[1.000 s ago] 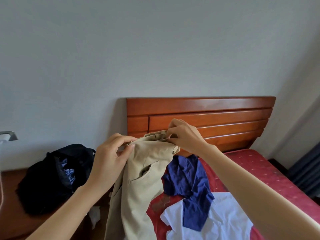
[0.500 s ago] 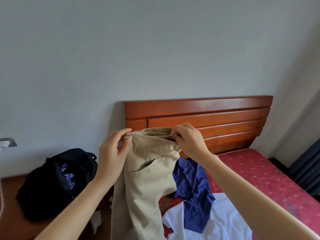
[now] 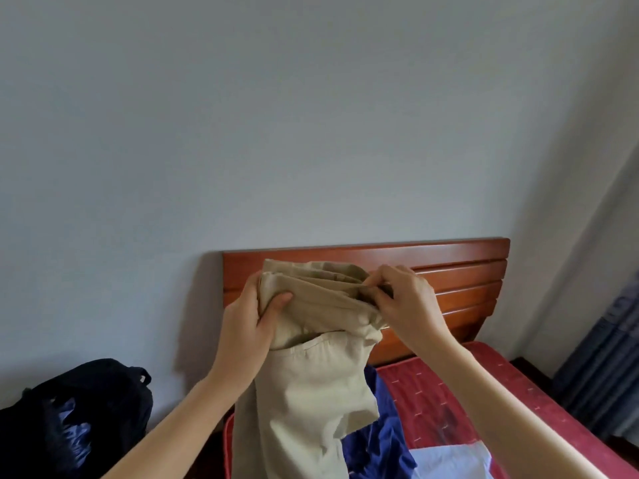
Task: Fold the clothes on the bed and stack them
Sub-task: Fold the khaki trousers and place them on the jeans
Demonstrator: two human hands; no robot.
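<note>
I hold beige trousers (image 3: pixel 311 385) up in the air in front of the headboard, their legs hanging down past the bottom edge. My left hand (image 3: pixel 250 323) grips the left end of the waistband, thumb on the front. My right hand (image 3: pixel 404 302) pinches the right end of the waistband. Behind the trousers a dark blue garment (image 3: pixel 380 440) lies crumpled on the bed, partly hidden. A white garment (image 3: pixel 449 461) lies at the bottom, beside my right forearm.
The bed has a red patterned cover (image 3: pixel 484 402) and a wooden headboard (image 3: pixel 460 271) against a pale wall. A black bag (image 3: pixel 69 420) with blue fabric showing sits at the left. Dark blue curtains (image 3: pixel 608 368) hang at the right.
Both hands have raised the trousers higher in front of the headboard. The waistband is now bunched between them, and my left thumb has come round onto the front.
</note>
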